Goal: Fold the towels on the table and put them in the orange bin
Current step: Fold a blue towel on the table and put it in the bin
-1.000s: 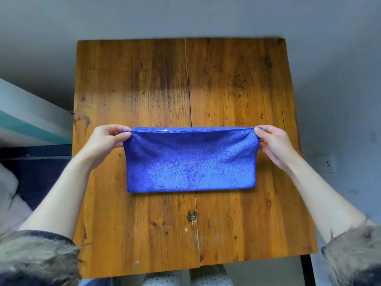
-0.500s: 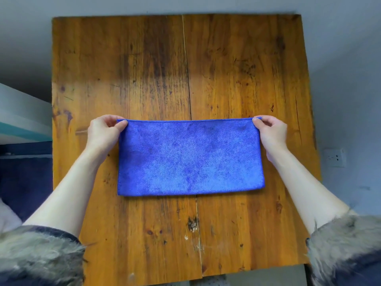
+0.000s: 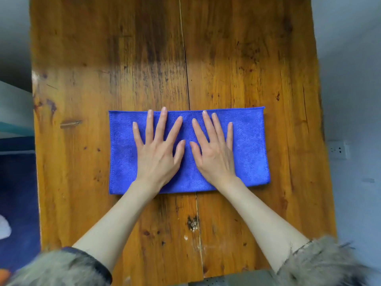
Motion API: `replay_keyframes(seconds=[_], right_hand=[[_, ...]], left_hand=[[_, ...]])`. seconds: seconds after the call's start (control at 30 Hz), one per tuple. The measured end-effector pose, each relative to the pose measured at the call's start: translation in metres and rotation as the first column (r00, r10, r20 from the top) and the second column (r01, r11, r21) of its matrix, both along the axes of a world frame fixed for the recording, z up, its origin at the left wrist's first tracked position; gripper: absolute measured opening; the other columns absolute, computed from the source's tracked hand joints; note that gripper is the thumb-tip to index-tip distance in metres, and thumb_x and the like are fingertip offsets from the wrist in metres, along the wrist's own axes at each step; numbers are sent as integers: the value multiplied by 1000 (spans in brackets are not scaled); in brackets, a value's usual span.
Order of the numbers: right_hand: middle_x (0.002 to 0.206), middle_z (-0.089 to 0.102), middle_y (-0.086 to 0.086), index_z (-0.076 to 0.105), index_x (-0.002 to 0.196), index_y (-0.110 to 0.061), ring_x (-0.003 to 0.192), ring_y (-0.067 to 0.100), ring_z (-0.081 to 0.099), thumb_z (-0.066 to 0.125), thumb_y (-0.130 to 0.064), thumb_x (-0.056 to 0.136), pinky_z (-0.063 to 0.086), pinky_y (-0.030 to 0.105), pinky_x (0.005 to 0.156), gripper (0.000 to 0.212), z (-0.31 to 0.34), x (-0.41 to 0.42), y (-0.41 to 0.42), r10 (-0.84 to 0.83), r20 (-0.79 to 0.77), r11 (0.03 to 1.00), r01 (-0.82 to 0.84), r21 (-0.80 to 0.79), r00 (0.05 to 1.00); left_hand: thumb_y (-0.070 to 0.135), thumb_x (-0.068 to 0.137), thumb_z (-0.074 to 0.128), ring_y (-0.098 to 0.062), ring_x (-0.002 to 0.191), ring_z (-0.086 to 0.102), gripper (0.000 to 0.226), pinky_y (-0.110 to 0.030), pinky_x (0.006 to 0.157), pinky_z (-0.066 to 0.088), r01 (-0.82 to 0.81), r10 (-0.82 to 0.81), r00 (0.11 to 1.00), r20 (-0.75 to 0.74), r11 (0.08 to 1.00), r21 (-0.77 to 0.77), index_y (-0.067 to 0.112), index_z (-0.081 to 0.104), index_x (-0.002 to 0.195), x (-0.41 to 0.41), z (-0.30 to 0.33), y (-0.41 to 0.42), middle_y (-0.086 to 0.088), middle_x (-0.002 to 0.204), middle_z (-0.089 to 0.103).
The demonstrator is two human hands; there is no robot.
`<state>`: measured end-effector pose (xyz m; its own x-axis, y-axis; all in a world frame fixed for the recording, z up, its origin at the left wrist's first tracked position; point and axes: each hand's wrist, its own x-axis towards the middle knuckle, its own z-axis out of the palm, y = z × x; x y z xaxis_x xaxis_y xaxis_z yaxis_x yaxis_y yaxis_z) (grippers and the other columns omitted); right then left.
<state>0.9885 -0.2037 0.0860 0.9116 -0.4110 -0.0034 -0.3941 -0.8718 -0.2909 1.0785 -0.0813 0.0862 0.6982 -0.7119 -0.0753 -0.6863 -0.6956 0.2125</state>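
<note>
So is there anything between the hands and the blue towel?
No. Both the left hand and right hand lie flat, fingers spread, right on the blue towel, which rests on the wooden table. No orange bin is clearly in view.

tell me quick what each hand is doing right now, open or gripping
Left hand: open, fingers spread, flat on the blue towel, holding nothing.
Right hand: open, fingers spread, flat on the same towel, holding nothing.

Wall socket (image 3: 338, 150) right of wooden table (image 3: 247, 58)
</note>
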Motion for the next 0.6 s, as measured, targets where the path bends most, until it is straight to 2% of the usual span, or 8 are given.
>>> replay_keyframes(seconds=[0.17,0.33,0.6], right_hand=[[154,24,10,34,144,-21,143,26,20,36,-44,94,10,47,117,55,-18,-16,-37,-83,-46,995,81,-50,996],[155,18,13,30,146,-19,145,27,14,30,-43,96,5,38,118,56,-20,-33,-62,-203,-31,978,201,-46,979],[157,14,9,25,147,-20,146,23,10,29,-40,97,2,43,117,55,-17,-40,-69,-202,-88,979,198,-56,975]], left_hand=[[49,93,30,-32,143,15,57,-56,114,6,1,-3,999,38,998,58,28,30,145,19,-18,19,-5,155,22],[50,93,26,-32,145,7,60,-53,114,3,-134,133,991,19,990,50,24,23,147,31,-17,54,-9,157,13],[47,93,24,-32,145,4,60,-52,114,4,-131,132,991,-20,990,45,22,24,147,30,-16,63,-10,157,12]])
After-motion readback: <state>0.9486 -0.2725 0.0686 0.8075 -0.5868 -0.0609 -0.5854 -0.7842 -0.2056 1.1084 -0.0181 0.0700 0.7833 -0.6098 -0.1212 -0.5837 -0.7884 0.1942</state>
